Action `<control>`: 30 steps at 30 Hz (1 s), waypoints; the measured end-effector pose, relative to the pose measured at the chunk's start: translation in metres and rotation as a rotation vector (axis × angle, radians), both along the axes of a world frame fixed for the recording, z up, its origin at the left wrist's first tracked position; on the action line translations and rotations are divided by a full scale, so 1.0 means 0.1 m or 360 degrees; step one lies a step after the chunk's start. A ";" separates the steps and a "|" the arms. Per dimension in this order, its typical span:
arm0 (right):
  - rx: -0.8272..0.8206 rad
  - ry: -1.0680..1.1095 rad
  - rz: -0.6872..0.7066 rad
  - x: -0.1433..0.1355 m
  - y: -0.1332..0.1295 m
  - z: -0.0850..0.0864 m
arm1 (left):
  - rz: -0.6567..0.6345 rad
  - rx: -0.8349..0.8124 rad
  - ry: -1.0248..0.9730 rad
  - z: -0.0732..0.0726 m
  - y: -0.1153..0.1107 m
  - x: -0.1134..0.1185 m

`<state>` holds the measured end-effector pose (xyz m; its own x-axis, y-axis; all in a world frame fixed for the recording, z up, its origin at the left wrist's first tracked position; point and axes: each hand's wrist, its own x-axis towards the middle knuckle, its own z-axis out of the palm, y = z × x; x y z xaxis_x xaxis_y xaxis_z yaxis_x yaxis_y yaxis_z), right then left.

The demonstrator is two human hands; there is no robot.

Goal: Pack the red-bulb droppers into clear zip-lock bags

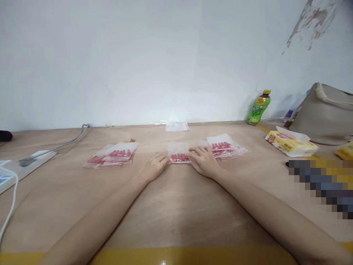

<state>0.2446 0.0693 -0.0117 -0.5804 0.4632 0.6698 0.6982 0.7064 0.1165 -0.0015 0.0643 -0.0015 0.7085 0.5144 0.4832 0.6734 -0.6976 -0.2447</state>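
A small clear plastic bag lies on the table in front of me, with a row of several red pieces along its near end. My left hand is closed at the bag's near left corner, fingertips pinching its edge. On the opposite side my right hand grips the right edge, thumb low and the other fingers curved and slightly apart. Just beyond the right hand is a pile of similar filled bags. Another pile of filled bags lies left of my left hand.
Flat transparent bags lie by the wall. At right stand a green drink bottle, a tissue pack and a beige handbag; a blurred-out dark object is nearer. A power strip with cables sits at left.
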 end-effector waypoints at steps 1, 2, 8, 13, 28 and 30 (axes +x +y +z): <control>-0.0036 -0.0015 0.0008 -0.01 0.00 -0.01 | -0.0001 -0.0034 0.0009 0.01 -0.02 0.00; -0.0071 -0.0048 0.0015 -0.02 0.01 -0.02 | 0.0004 -0.0063 0.0015 0.03 -0.04 0.01; -0.0106 -0.0162 -0.0125 0.09 0.13 0.12 | 0.0773 -0.0169 -0.0035 0.19 -0.04 -0.17; -0.0139 -0.0151 -0.0446 0.47 0.20 0.26 | 0.1579 -0.0357 -0.0144 0.33 0.12 -0.66; 0.0115 0.0040 -0.0467 0.70 -0.06 -0.05 | 0.1608 -0.0919 -0.0123 0.44 0.13 -0.82; 0.0135 0.0049 -0.0458 0.71 -0.04 -0.05 | 0.1457 -0.0895 -0.0142 0.38 0.10 -0.65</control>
